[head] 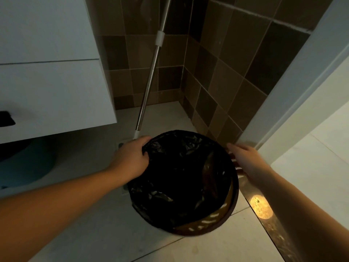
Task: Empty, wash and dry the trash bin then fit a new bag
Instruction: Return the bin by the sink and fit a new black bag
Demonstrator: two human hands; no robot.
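Looking down, we find no brand, label or legible writing on any surface in this dim corner. At far left hangs a white cabinet (pixel 56 87), with a dark slot at its left edge and a bluish round object (pixel 28 167) in the shadow beneath it; we cannot identify that object. Beside the cabinet a metal pole (pixel 151 76) leans against the brown tiled wall (pixel 226 72), its foot on the floor (pixel 94 233) just behind our left hand (pixel 132 157).

Our left hand is clenched on the black bag (pixel 179 176), pinching its folded edge at the left rim of the bin (pixel 234 201). The bin stands on the pale floor tiles in the corner, centre frame. The bag covers most of its mouth; on the near right a brown slotted inner wall shows bare.

Our right hand (pixel 245 159) lies flat with fingers extended at the bin's right rim, gripping nothing that we can see. Right of it rises a white door frame (pixel 302 82), and a bright spot of light (pixel 261 206) falls on the threshold strip.
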